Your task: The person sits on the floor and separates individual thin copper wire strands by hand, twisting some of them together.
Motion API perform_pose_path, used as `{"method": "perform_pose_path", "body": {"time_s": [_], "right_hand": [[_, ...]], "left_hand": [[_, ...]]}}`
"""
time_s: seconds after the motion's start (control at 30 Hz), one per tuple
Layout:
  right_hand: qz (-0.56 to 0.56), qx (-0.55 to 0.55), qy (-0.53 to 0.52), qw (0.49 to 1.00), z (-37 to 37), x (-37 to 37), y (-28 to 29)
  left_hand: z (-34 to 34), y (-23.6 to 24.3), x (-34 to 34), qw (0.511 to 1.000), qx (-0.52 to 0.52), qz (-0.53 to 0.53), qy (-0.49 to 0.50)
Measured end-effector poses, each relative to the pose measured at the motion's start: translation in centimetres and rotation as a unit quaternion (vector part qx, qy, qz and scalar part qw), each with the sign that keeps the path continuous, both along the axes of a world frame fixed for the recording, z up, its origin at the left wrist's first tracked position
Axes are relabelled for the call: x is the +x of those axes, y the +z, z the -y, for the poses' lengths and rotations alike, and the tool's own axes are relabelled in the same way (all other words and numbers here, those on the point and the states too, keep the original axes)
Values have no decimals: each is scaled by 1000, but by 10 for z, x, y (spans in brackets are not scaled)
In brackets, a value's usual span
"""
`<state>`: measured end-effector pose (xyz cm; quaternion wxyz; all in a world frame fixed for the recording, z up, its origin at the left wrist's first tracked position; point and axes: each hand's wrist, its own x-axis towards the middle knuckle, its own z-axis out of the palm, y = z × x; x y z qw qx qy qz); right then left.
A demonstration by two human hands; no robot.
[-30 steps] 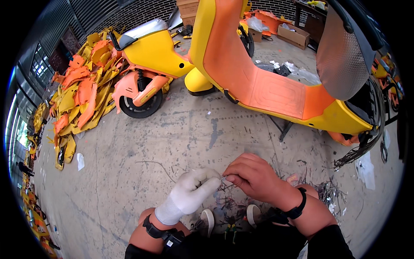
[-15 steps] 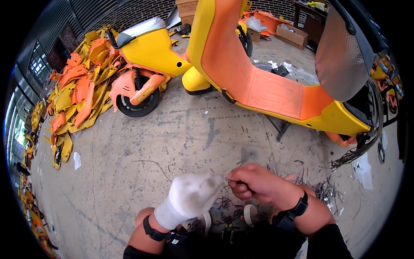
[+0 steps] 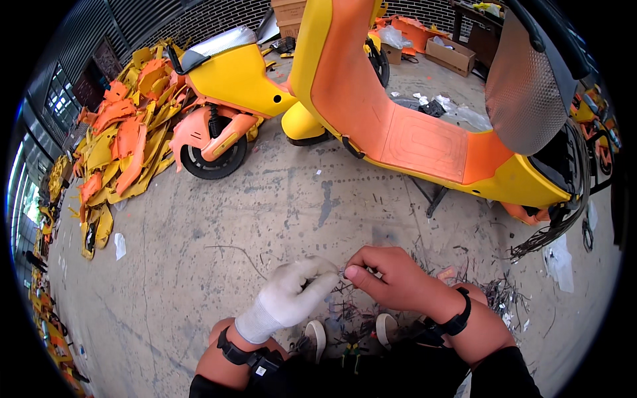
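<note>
Small thin piece [image 3: 343, 273], mostly hidden, held between 2 pinches. Gloved left hand [image 3: 288, 295]: thumb and finger closed on it; bare right hand [image 3: 391, 278]: likewise. Left has rolled since 0.5 s ago, thumb now showing: piece likely being twisted. Yellow-orange scooter [image 3: 424, 142] beyond.

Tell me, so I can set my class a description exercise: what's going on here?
A person's white-gloved left hand and bare right hand meet fingertip to fingertip over the floor, pinching a tiny piece too small to identify. Ahead stands a yellow and orange scooter, with a heap of loose panels beyond it on the left. Thin dark scraps litter the floor on the right.
</note>
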<state>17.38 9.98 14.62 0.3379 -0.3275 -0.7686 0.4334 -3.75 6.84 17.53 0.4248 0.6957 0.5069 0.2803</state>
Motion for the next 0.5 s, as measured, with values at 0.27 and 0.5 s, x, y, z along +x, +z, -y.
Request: {"method": "perform_pose_path", "body": {"time_s": [0.27, 0.5], "right_hand": [[-251, -645, 103, 714, -7, 6, -16], [-2, -69, -69, 995, -7, -6, -11]], "left_hand": [[0, -6, 3, 920, 345, -155, -104], [-2, -18, 2, 995, 92, -22, 32]]}}
